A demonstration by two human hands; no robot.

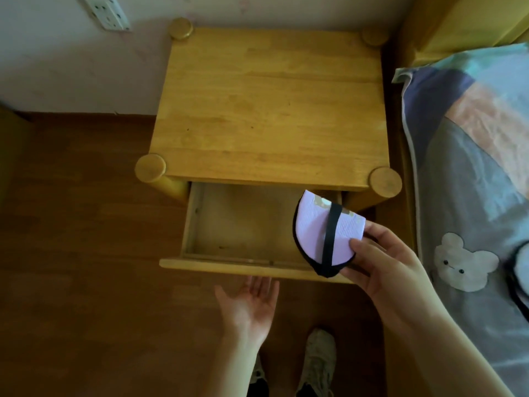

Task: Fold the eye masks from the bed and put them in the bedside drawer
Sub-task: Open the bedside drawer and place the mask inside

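Observation:
A folded lilac eye mask (pixel 312 233) with black edging and a black strap is pinched by my right hand (pixel 380 267) above the right end of the pulled-out drawer (pixel 229 224). The drawer's visible inside holds nothing; its right part is hidden by the mask. My left hand (pixel 252 305) hovers palm up, fingers straight, just below the drawer's front panel (pixel 217 266). On the bed at the far right edge lies another eye mask (pixel 519 270), dark-edged and partly cut off by the frame.
The wooden bedside table (pixel 269 110) stands against the wall with a bare top. The bed (pixel 472 181) with a patchwork cover and bear patch runs along the right. Wooden floor lies to the left; my shoes (pixel 317 365) are below. A wall socket (pixel 107 12) sits upper left.

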